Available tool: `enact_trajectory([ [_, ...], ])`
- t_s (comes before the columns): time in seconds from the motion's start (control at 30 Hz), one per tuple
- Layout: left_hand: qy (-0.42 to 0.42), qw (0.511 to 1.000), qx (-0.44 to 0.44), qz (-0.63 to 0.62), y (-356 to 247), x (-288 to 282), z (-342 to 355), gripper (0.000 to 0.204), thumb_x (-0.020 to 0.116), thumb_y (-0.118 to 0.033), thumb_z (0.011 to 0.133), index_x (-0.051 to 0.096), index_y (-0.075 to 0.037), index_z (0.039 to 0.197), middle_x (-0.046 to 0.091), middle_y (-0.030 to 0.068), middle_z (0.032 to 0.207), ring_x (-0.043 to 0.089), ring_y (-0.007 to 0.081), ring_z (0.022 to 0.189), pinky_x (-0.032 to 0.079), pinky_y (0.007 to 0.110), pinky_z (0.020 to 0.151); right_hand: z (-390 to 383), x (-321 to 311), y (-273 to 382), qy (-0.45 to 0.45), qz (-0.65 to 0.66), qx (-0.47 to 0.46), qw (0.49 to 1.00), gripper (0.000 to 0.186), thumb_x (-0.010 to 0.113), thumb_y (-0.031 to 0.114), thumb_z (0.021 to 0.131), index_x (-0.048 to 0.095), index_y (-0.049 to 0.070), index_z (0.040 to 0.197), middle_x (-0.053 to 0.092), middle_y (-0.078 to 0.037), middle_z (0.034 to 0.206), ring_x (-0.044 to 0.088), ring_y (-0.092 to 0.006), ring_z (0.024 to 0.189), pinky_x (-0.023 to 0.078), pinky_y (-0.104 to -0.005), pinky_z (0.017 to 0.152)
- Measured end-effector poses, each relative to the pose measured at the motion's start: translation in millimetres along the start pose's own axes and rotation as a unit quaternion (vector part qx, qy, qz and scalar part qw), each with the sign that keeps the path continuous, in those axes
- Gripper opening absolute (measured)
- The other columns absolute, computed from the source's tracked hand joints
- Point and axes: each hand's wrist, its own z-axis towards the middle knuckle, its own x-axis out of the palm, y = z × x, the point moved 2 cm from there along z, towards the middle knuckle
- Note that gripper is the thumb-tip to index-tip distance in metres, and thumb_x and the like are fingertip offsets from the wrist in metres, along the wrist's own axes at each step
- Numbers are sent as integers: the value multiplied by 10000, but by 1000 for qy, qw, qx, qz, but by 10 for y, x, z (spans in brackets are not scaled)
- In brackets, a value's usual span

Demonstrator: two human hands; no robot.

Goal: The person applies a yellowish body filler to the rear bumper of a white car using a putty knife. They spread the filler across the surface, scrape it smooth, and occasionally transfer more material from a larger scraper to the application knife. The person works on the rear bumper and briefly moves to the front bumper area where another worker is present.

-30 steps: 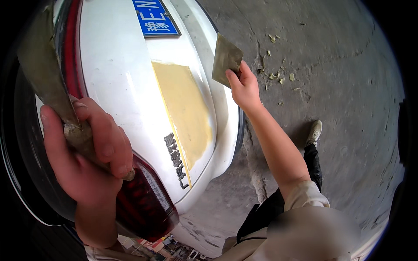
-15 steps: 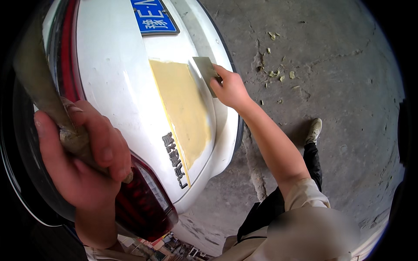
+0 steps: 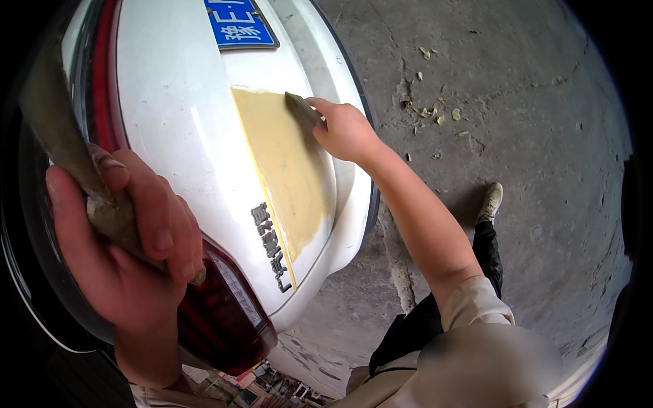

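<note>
My right hand [image 3: 348, 132] has just swung in from over the white bumper [image 3: 352, 234] to the upper right corner of the smooth, pale-yellow filler patch [image 3: 275, 146]; the thin, square, grey metal scraper [image 3: 304, 111] in it is now tilted nearly edge-on and seems to touch the filler, which I take to mean a smoothing stroke is under way; my right fingers are closed in a pinch on its outer edge, with no gap to spare. The patch sits on the white rear panel [image 3: 173, 129] of the car, towards its right edge; my left hand [image 3: 129, 251] is curled firmly round the handle of a grimy, broad-bladed metal putty knife [image 3: 61, 122], held up clear of the filler.

A narrow yellow tape line [image 3: 257, 166] borders the patch's left edge; silvery raised lettering [image 3: 271, 248] stands just beyond it, near the panel's lower corner, and the blue number plate [image 3: 239, 26] is near the top edge, both awkward for a wide stroke; my own knuckles hide part of the patch's right edge; pale flakes [image 3: 427, 112] litter the grey concrete floor [image 3: 520, 143].
</note>
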Motion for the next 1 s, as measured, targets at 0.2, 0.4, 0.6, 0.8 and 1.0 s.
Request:
enact_trajectory([
  [0.2,6,1000,3,3,3,27,6,372,167,-314,1051,457,-93,978,410,4,624,362,77,384,366,188,361,-39,-4,42,11,-5,1,1000,488,526,69,762,565,94,1248,684,-177,895,656,-321,779,514,-389,745],
  [0.4,5,1000,11,17,14,42,-1,356,172,-306,1052,445,-90,975,404,1,622,354,76,384,360,192,367,-85,41,-19,1,17,-37,999,478,505,35,761,579,123,1225,686,-147,975,643,-316,792,504,-396,746],
  [0.6,63,997,22,31,34,-86,-7,351,176,-302,1052,444,-87,979,394,-6,629,336,69,393,352,193,375,-206,68,-47,8,90,-49,995,465,488,-6,749,594,113,1185,670,-125,1070,633,-310,844,498,-381,781],
  [0.8,-22,998,25,58,20,15,-21,355,172,-294,1051,448,-76,995,390,-13,651,318,54,402,347,190,385,-303,119,-155,-2,117,-84,990,461,490,-37,742,597,111,1166,662,-106,1106,632,-293,896,494,-370,818],
  [1.0,-27,998,29,49,65,-15,-26,348,191,-279,1048,456,-53,1040,393,-10,693,333,49,430,351,182,409,-494,167,-191,-9,132,-73,988,438,485,-82,758,607,92,1141,661,-92,1099,628,-253,939,510,-352,847],
])
